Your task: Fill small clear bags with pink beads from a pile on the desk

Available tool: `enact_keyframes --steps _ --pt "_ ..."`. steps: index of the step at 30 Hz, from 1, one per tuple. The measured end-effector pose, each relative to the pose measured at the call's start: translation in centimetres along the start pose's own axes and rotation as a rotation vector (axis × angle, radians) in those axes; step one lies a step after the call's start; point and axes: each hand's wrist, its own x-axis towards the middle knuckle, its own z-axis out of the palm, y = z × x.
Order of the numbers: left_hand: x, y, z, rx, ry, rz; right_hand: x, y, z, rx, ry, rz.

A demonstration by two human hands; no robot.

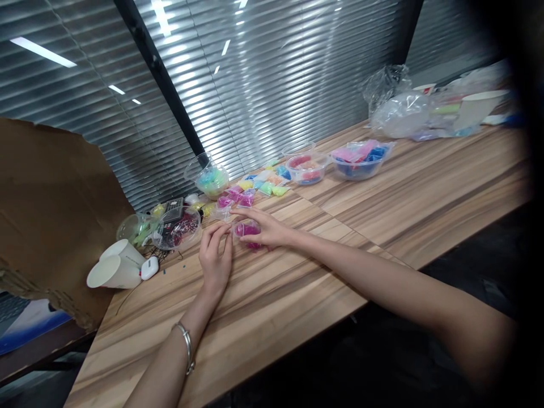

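A small clear plastic bowl with magenta bits inside sits on the wooden table in front of me. My right hand reaches over it from the right, thumb on the near side and fingers stretched along the far side, around the bowl. At the bowl's left edge is my left hand, palm down, fingers bent and tips drawn together; what they pinch, if anything, is too small to tell. A clear packet lies just beyond the fingertips. Behind it are several magenta bead packets.
Farther back are colourful packets, a bowl of red packets and a bowl of blue and pink packets. At left stand a bowl of dark beads, paper cups, a white case and cardboard. Plastic bags lie back right.
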Motion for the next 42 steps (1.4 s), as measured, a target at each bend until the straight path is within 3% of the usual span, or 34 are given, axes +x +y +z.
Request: enact_keyframes --steps 3,8,13,30,35,42 --pt "0.0 -0.7 0.1 0.031 0.012 -0.112 0.2 -0.1 -0.1 0.13 0.134 0.097" --pt "-0.5 -2.8 0.9 0.006 -0.245 -0.299 0.7 1.0 -0.9 0.314 0.383 0.286" --pt "-1.2 -3.7 1.5 -0.092 -0.33 -0.334 0.7 2.5 -1.1 0.481 0.509 0.335" --pt "-1.5 -4.4 1.6 -0.112 -0.281 -0.31 0.2 4.2 -1.3 0.832 0.584 0.531" --pt "-1.3 -4.0 1.5 -0.122 -0.246 -0.323 0.1 4.2 -1.3 0.819 0.531 0.544" --pt "-0.6 -1.8 0.9 -0.213 -0.047 -0.285 0.3 2.9 -0.9 0.729 0.37 0.465"
